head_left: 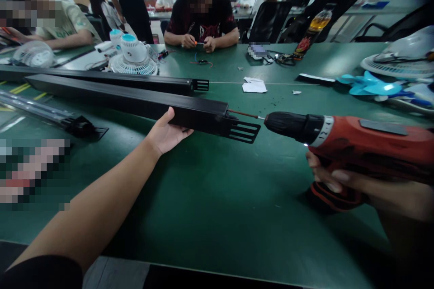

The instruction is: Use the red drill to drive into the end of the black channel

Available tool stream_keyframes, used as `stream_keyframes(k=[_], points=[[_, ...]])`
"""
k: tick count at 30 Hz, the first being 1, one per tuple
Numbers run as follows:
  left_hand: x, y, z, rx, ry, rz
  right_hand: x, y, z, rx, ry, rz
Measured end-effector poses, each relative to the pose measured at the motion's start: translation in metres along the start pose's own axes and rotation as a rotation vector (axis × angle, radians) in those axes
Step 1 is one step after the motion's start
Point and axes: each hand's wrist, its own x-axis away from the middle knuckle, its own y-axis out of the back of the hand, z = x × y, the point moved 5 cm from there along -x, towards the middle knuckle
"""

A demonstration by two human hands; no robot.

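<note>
My left hand (170, 130) grips a long black rectangular housing (142, 101) from below and the near side, thumb up on its side wall. A flat slotted tab (244, 132) sticks out of the housing's right end. My right hand (330, 175) is wrapped around the handle of a red and black cordless drill (369, 137). The drill's chuck points left, and its thin bit (247, 114) reaches the end of the housing beside the tab. Whether the tip is inside the housing I cannot tell.
A second black housing (135, 80) lies behind, and a clear-sided strip (44, 110) at left. White and blue fan parts (133, 54) stand at the back left. Paper scraps (254, 86), blue fan blades (371, 83) and a bottle (313, 31) lie farther off. A person (203, 18) sits opposite.
</note>
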Motion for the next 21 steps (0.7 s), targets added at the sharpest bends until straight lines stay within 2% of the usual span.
stream_keyframes(k=[7, 21], points=[[-0.002, 0.0012, -0.0011, 0.012, -0.009, 0.048, -0.0003, -0.0016, -0.0028, -0.011, -0.028, 0.022], [-0.0029, 0.0061, -0.0002, 0.031, 0.031, 0.057, 0.0014, 0.0006, -0.003, 0.002, -0.013, -0.004]])
